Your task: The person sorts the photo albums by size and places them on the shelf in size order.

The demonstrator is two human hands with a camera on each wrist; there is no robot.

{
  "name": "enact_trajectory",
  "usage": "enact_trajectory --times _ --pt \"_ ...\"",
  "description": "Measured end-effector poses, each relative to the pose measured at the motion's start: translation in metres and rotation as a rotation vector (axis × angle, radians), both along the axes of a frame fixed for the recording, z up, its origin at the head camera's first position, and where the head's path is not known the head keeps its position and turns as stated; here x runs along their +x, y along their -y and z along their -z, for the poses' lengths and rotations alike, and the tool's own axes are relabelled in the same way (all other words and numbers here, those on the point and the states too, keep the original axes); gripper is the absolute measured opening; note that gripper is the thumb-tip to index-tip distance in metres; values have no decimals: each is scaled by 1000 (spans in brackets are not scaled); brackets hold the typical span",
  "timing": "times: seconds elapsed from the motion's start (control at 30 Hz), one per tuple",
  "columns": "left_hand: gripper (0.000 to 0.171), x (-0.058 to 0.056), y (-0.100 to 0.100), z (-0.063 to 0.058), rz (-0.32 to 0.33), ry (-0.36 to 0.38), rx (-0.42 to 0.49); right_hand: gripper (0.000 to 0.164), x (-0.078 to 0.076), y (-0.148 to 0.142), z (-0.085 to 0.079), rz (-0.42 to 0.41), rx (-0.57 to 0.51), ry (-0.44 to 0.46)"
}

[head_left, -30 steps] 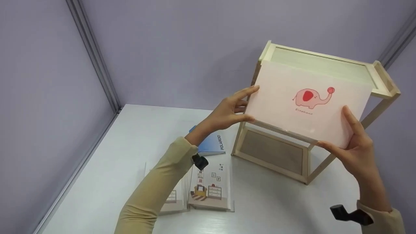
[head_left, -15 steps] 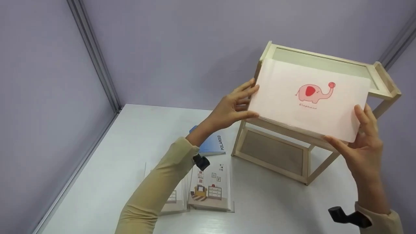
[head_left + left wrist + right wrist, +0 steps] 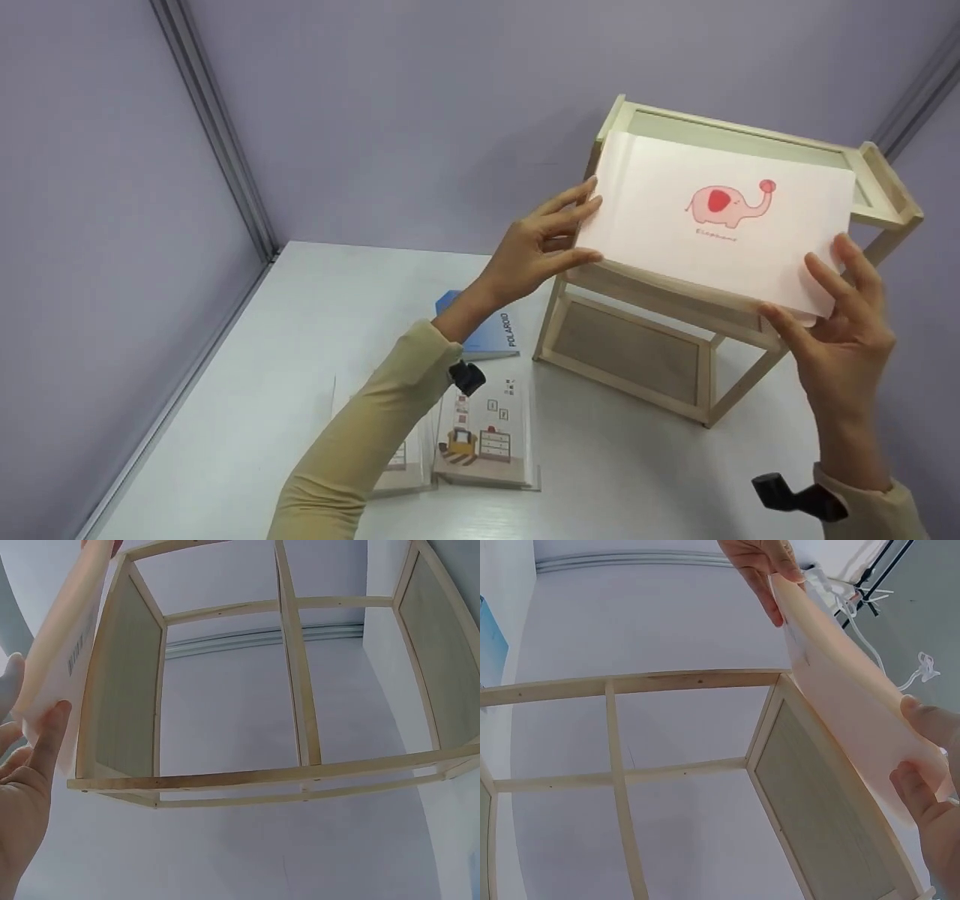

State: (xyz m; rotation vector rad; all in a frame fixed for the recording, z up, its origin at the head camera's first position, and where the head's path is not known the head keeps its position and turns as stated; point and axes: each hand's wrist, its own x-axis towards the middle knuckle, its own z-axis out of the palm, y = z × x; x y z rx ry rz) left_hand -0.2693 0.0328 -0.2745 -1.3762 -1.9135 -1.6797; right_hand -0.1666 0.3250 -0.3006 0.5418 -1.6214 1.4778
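Both hands hold a pink book (image 3: 652, 232) with an elephant drawn on its cover. The left hand (image 3: 531, 251) grips its left edge, thumb at the near lower corner and fingers along the side. At the lower right corner, the right hand (image 3: 847, 330) holds it with the thumb beneath the near edge. The book lies over the top panel of a light wooden rack (image 3: 735, 126) and covers much of it in the head view. From below, the left wrist view shows the book's back (image 3: 71, 652) with a barcode, close along the rack's top panel (image 3: 124, 682).
On the white table (image 3: 360, 292), left of the rack, lie a blue POLAROID book (image 3: 487, 330) and two picture-covered books, one at the right (image 3: 484, 442), the other (image 3: 405, 472) partly behind the left sleeve. Pale walls (image 3: 420, 112) rise behind and beside.
The book has shifted up and back over the rack's top panel, its near edge now higher. The right hand has slid outward and its fingers have spread; the left hand has moved slightly up.
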Motion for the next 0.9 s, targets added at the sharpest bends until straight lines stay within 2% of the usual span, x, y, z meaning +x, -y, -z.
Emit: enact_trajectory --times 0.17,0.3,0.4,0.53,0.63,0.9 --pt "39 3 0 -3 -41 -97 15 41 -1 -1 0 -51 -10 -28" --pt "34 -7 -4 3 -36 -117 24 39 0 -5 -1 -67 19 -22" --pt "37 -17 -8 10 -14 -113 37 43 1 -9 -2 -83 87 -10" --pt "44 -20 -8 12 20 -114 43 49 3 -11 -2 -56 196 9" --pt "47 -21 -8 12 35 -112 42 50 4 -12 -3 3 272 20" --pt "49 -22 -7 10 35 -120 34 45 4 -11 -7 45 277 18"
